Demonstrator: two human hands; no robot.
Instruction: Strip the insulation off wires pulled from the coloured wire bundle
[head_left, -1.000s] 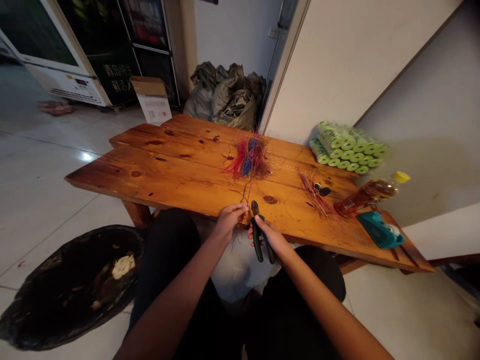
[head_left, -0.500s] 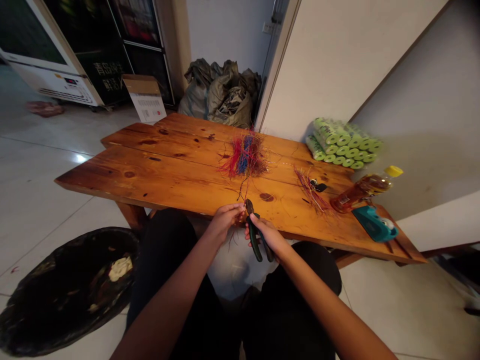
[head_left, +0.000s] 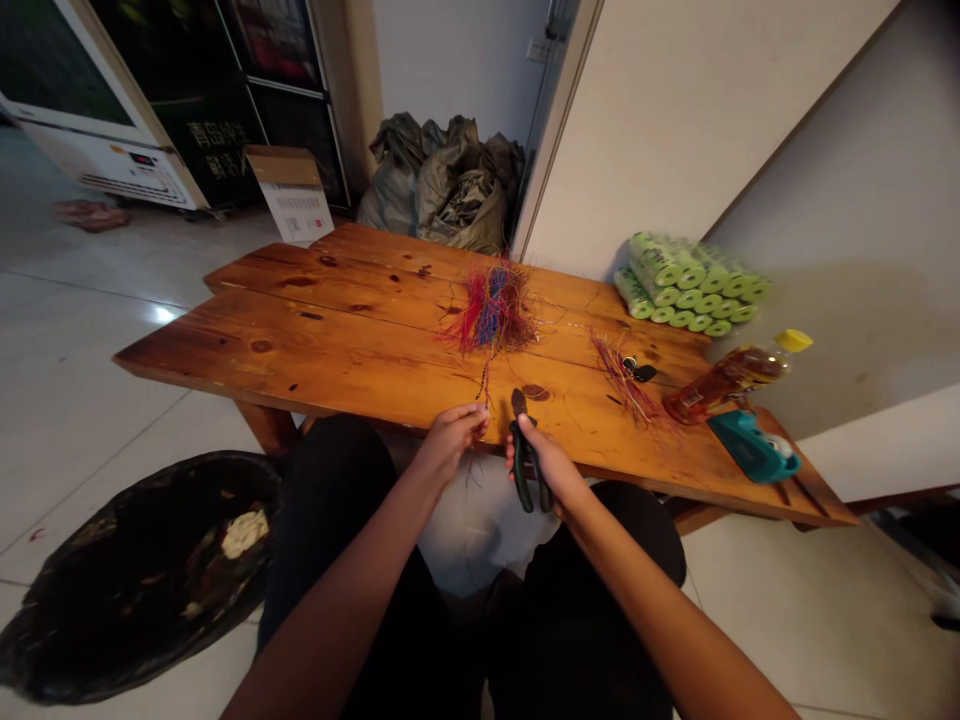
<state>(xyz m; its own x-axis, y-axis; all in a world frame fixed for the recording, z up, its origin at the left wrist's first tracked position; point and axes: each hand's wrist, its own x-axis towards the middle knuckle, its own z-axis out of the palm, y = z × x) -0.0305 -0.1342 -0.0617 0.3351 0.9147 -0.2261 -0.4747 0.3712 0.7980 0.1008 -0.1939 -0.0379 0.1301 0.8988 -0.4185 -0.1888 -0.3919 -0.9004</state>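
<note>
Thin coloured wires (head_left: 486, 385) are pinched in my left hand (head_left: 454, 437) at the front edge of the wooden table (head_left: 360, 345); their loose ends dangle below the fingers. My right hand (head_left: 547, 465) grips dark-green-handled pliers (head_left: 523, 480), whose jaws point away from me and stand apart from the wires, to their right. Beyond both hands lies a tangled bundle of red, blue and brown wires (head_left: 491, 308). A smaller bunch of reddish wires (head_left: 626, 385) rests to the right, beside a black key fob (head_left: 639, 371) with a ring.
On the table's right are a bottle of amber liquid (head_left: 731, 383), a teal tape dispenser (head_left: 754, 448) and a stack of green-wrapped rolls (head_left: 690, 285). A black-lined bin (head_left: 90, 610) stands at lower left. Behind the table are full sacks (head_left: 457, 190) and a carton (head_left: 291, 195).
The pliers in my right hand have moved right, away from my left fingers and the wires. My left hand stays nearly in place, still pinching the wires.
</note>
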